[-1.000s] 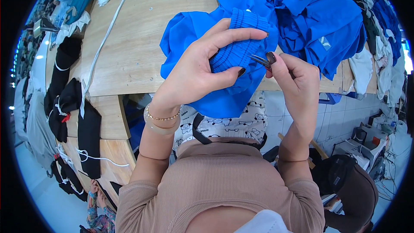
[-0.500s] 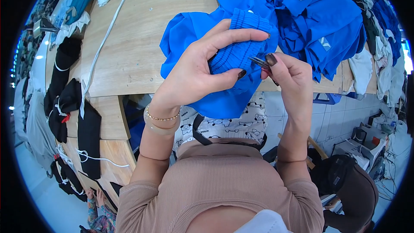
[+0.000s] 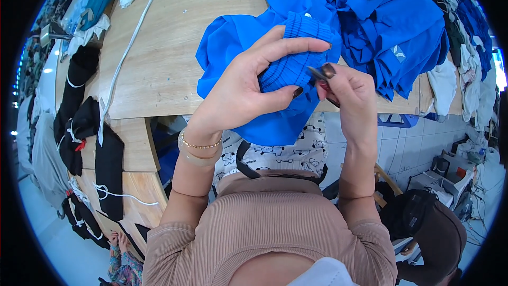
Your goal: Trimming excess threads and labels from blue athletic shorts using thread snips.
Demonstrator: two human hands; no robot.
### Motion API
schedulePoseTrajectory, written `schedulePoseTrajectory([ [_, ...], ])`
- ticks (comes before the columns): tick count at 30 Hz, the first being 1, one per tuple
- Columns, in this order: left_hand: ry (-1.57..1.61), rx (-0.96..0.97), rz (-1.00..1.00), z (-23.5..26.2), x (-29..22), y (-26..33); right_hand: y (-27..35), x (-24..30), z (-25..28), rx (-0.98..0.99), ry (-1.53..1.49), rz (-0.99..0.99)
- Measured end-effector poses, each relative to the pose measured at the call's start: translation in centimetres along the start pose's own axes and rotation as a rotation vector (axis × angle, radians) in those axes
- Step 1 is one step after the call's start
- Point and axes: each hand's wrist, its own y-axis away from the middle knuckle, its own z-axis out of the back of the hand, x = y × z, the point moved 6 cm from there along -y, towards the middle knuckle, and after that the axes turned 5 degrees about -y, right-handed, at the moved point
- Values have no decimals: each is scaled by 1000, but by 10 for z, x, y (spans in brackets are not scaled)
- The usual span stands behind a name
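Observation:
A bright blue garment (image 3: pixel 227 39) lies on the wooden table at its near edge, part of it hanging down in front of me. My left hand (image 3: pixel 241 85) is closed around its gathered elastic waistband (image 3: pixel 288 70), thumb below and fingers above. In my right hand (image 3: pixel 352 89) is a pair of small thread snips (image 3: pixel 317 74), pinched under the thumb. Their dark tips point left, right beside the waistband; whether they touch it I cannot tell. The other fingers of the right hand are curled and partly hidden.
More blue garments (image 3: pixel 391 26) are heaped at the right of the wooden table (image 3: pixel 174 26). A white cord (image 3: pixel 129 45) crosses its left side, near black fabric pieces with cords (image 3: pixel 109 164). A co-worker (image 3: pixel 431 233) bends at the lower right; another person's hands (image 3: pixel 119 241) show lower left.
My right hand has shifted slightly left and turned a little, carrying the snips. The left hand and the waistband have barely moved.

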Motion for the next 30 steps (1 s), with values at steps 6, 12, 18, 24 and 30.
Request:
schedulePoseTrajectory([
  [6, 45, -93, -69, -1, 3, -1, 9, 23, 11, -162, 38, 84],
  [12, 108, -103, -48, 0, 3, -1, 13, 23, 6, -151, 495, 81],
  [18, 116, -105, -35, -1, 4, 0, 13, 26, 4, -168, 590, 117],
  [24, 101, -41, 7, -3, 6, -1, 13, 28, 4, -210, 582, 164],
  [30, 73, -88, -44, 2, 2, 0, 8, 23, 3, -145, 491, 174],
])
